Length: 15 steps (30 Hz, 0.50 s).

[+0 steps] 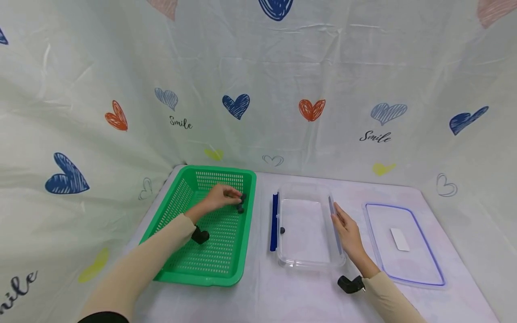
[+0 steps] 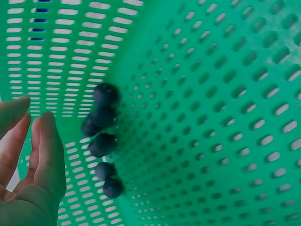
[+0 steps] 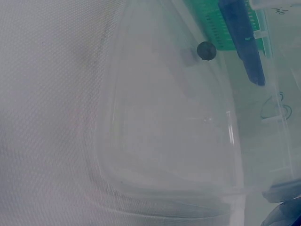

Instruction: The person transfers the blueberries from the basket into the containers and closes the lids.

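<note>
Dark balls [image 2: 103,117], partly overlapping, near loose-fingered left hand [image 1: 220,197]; straight-fingered right hand [image 1: 349,232], cropped in wrist view, against clear box [image 1: 308,229]

In the head view, a narrow strip of table [image 1: 261,269] runs between the green basket [image 1: 246,237] and the clear box [image 1: 304,233]; the box's blue flap [image 1: 274,222] juts into it. The box's uncovered top gives way from above, but the right hand [image 1: 348,231] stands at its right wall, between box and flat lid [image 1: 408,271]. The left sleeve [image 1: 161,244] bars the basket's lower left. In the left wrist view, a gap separates the left hand's [image 2: 40,174] fingertips from the dark balls [image 2: 102,144] lying by the basket wall.
</note>
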Motion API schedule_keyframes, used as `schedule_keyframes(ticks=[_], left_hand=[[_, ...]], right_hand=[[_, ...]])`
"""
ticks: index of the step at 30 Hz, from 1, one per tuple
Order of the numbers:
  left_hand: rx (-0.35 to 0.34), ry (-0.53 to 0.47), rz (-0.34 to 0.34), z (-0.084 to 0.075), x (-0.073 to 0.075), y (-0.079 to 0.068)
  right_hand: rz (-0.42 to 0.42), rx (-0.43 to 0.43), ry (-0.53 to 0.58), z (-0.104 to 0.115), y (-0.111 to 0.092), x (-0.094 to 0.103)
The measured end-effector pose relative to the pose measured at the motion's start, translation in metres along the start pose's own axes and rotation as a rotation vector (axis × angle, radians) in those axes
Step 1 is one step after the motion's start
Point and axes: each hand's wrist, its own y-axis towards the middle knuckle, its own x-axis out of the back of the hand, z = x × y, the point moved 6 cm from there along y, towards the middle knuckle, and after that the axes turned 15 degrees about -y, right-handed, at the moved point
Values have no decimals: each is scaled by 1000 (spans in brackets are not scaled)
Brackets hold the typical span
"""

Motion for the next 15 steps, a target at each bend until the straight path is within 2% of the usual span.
schedule_keyframes(ticks=[2, 15], left_hand=[[-5, 10, 7, 5, -2, 0], [-53, 72, 31, 20, -14, 1]], right_hand=[[-7, -2, 3, -12, 3, -5], [-2, -6, 8, -14, 3, -5]])
